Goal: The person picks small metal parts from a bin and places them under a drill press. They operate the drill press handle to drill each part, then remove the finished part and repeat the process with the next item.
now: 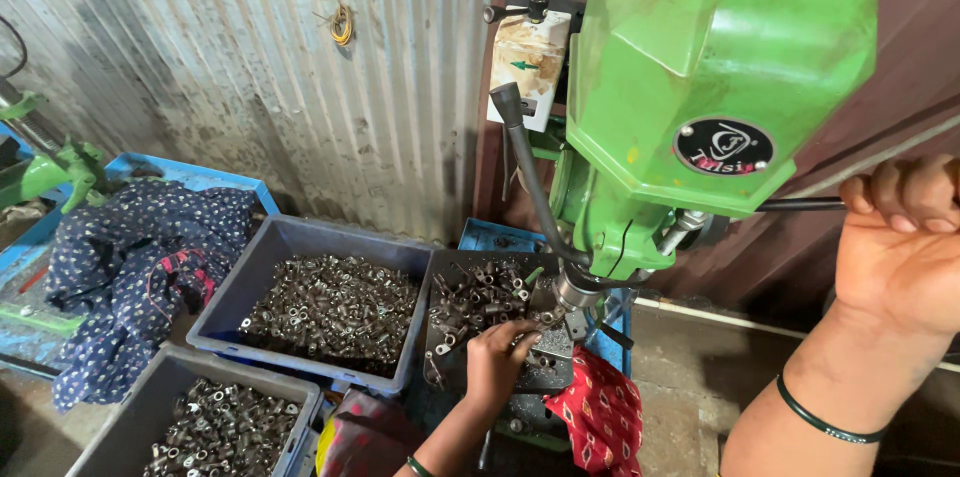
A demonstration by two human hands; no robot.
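A green drill press (pixel 700 87) stands in front of me, its spindle (pixel 572 293) low over a dark metal tray (pixel 447 362) of small metal parts. My left hand (pixel 497 362) rests on the tray just under the spindle, fingers closed on a small metal part (pixel 535 340) at the drill point. My right hand (pixel 900 237) is raised at the right and grips the black feed lever (pixel 800 204) of the press. A dark bangle (pixel 825 424) circles that wrist.
A grey-blue bin (pixel 262 272) full of small metal parts sits left of the tray, and a second bin (pixel 150 397) stands nearer. Patterned dark cloth (pixel 130 257) lies at the left, red patterned cloth (pixel 603 415) under the tray. Corrugated metal wall (pixel 270 67) behind.
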